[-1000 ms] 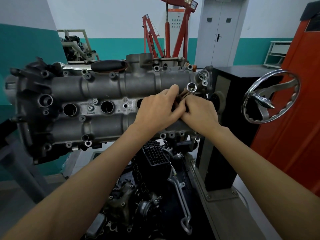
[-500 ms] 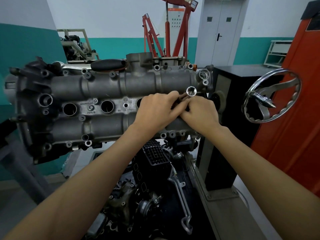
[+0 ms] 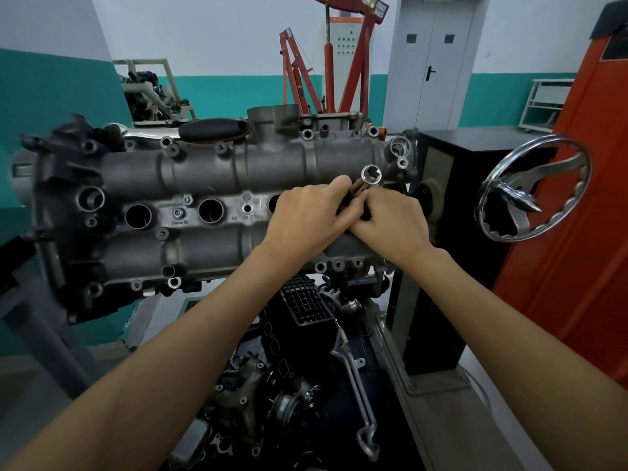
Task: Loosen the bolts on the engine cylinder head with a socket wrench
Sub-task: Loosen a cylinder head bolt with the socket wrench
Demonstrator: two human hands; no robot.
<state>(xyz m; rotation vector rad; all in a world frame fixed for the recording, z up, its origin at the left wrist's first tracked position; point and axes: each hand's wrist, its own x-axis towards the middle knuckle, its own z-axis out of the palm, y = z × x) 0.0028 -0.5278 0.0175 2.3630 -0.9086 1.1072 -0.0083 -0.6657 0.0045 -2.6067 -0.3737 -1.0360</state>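
Cylinder head (image 3: 204,185) spans left to centre, tilted toward camera. Left hand (image 3: 306,215) over its right end, fingers curled onto the socket wrench (image 3: 365,180). Right hand (image 3: 390,222) touching the left, fingers wrapped on the same tool. Socket's open end faces up-right. Handwheel (image 3: 533,188) near, right; black cabinet (image 3: 475,147) behind.

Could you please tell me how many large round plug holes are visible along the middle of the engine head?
3: left hole, middle hole, and one partly covered by the left hand. A fourth may be hidden under the hands.
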